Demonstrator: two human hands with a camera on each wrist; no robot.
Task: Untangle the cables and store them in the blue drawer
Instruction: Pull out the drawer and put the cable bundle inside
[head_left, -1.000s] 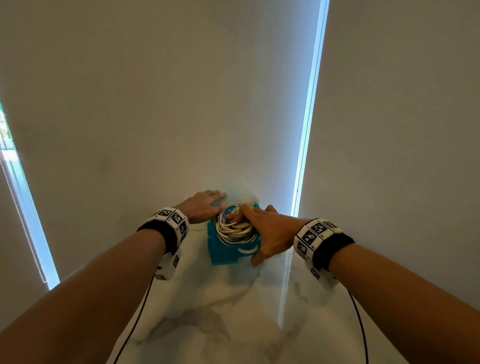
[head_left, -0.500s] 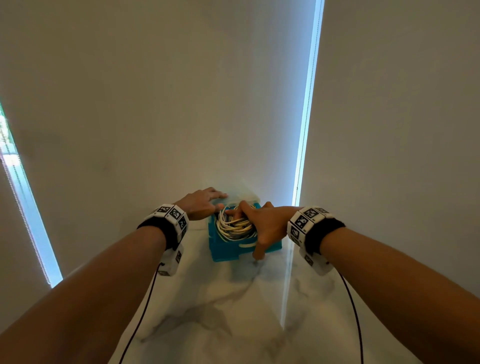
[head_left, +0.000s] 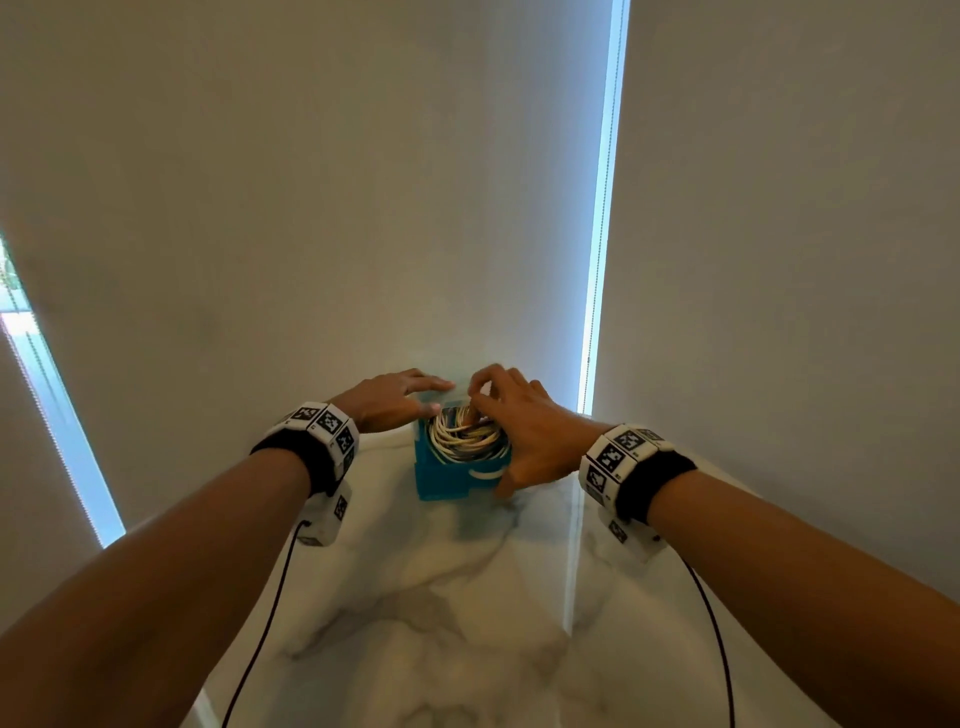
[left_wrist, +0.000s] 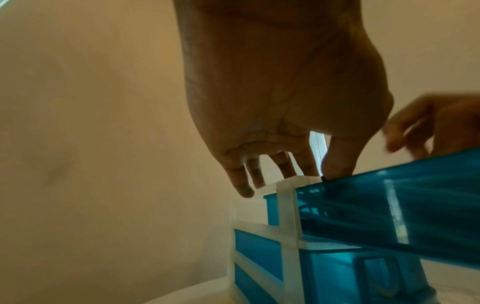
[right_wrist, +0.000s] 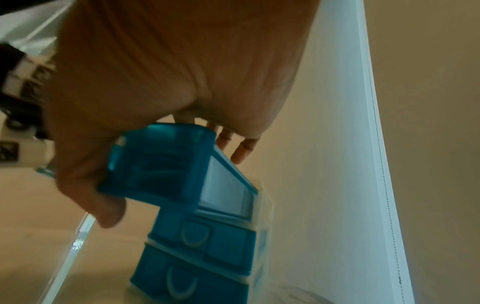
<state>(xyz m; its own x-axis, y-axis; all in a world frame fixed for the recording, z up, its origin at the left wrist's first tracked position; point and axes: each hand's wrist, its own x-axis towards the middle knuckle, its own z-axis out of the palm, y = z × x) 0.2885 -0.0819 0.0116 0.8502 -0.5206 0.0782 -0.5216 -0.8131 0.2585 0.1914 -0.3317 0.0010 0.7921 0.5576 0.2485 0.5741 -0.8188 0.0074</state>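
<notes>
A small white-framed drawer unit (left_wrist: 285, 207) stands on the marble table against the blind. Its top blue drawer (head_left: 447, 475) (right_wrist: 161, 164) is pulled out toward me, and coiled white and beige cables (head_left: 462, 441) fill it. My left hand (head_left: 389, 397) (left_wrist: 272, 102) rests on top of the unit, straight fingers on its left rear edge. My right hand (head_left: 524, 431) (right_wrist: 168, 72) lies over the drawer. Its thumb hooks round the drawer's front right corner while its fingers curl down onto the cables at the back.
Two shut blue drawers (right_wrist: 207, 236) sit below the open one. The marble tabletop (head_left: 415, 623) stretches toward me. Grey blinds stand close behind the unit, with a bright window gap (head_left: 597, 260) to its right. Thin black wires hang from both wrists.
My right hand has slid forward over the drawer, its fingers now bent onto the cables near the back. The left hand has stayed on top of the unit.
</notes>
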